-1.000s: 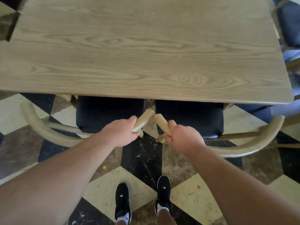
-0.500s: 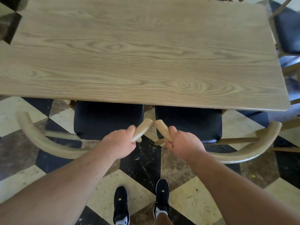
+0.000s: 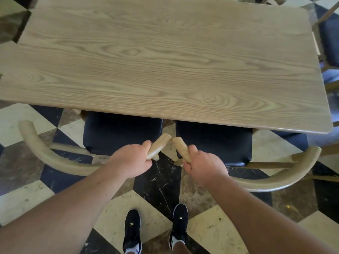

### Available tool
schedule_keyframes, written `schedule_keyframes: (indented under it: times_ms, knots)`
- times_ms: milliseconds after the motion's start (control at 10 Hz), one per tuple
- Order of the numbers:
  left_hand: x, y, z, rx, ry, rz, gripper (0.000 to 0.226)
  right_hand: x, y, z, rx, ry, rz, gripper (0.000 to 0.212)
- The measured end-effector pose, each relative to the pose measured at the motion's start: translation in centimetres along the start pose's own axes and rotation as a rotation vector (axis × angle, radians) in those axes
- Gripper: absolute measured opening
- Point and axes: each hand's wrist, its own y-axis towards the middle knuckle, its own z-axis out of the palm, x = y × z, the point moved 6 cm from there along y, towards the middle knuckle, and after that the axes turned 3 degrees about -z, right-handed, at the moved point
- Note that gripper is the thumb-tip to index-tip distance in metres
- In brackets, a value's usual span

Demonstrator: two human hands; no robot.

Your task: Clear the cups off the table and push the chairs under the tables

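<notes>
1. The big rectangular desk of pale, strongly grained wood [image 3: 165, 61] fills the upper view. Its near edge overhangs the front part of both seats.
2. A chequered floor of cream, brown and black marble tiles [image 3: 156, 182] lies beneath. I judge it smooth enough for chair legs to slide.
3. Two pale wooden chairs with curved arm rails and black padded seats stand side by side at that near edge. The left chair [image 3: 121, 132] and the right chair [image 3: 212, 142] are each only partly under the desk, and their inner rail tips almost touch.
4. The left hand [image 3: 130, 160] has its grip wrapped round the left chair's inner rail tip. The right hand [image 3: 205, 165] has its grip curled round the right chair's. Holding both tips probably lets one push drive both chairs in together.
5. Two black shoes [image 3: 132, 230] stand planted behind the gap between the chairs.
</notes>
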Motion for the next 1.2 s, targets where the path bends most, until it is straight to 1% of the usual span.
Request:
schedule_keyframes:
  times_ms: [300, 500, 600, 700, 800, 900, 1000, 1100, 1200]
  knots:
    - [-0.4, -0.3, -0.6, -0.021, 0.035, -0.001, 0.046, 0.2, -0.1, -0.4, -0.009, 0.026, -0.022, 0.025]
    - [-0.7, -0.7, -1.5, 0.021, 0.024, 0.023, 0.034, 0.5, -0.3, -0.7, 0.035, 0.015, 0.028, 0.027]
    - [-1.0, -0.9, -2.6, 0.054, 0.163, 0.036, 0.052, 0.8, -0.4, -1.4, 0.129, -0.022, 0.062, 0.044]
    - [-1.5, -0.9, -4.0, 0.02, 0.156, 0.018, 0.071, 1.1, -0.4, -3.1, 0.126, -0.127, 0.054, 0.072]
    - [-2.3, -1.4, -5.8, -0.048, 0.078, 0.03, 0.081, 2.0, -0.6, -5.5, 0.064, -0.068, 0.036, 0.09]
    - [-3.1, -2.2, -7.7, -0.068, 0.074, 0.065, 0.088, 3.5, -0.8, -7.7, 0.03, -0.043, -0.017, 0.094]
    - [-3.6, -2.9, -9.4, -0.063, 0.085, 0.066, 0.094, 4.6, -0.9, -9.4, 0.032, -0.048, -0.041, 0.095]
    - [-3.7, -3.5, -11.9, -0.078, 0.066, 0.062, 0.101, 5.2, -1.0, -11.5, -0.01, -0.055, -0.046, 0.093]
    - [-3.8, -4.1, -14.4, -0.105, 0.079, 0.071, 0.114, 6.1, -1.2, -13.8, -0.051, -0.068, -0.053, 0.089]
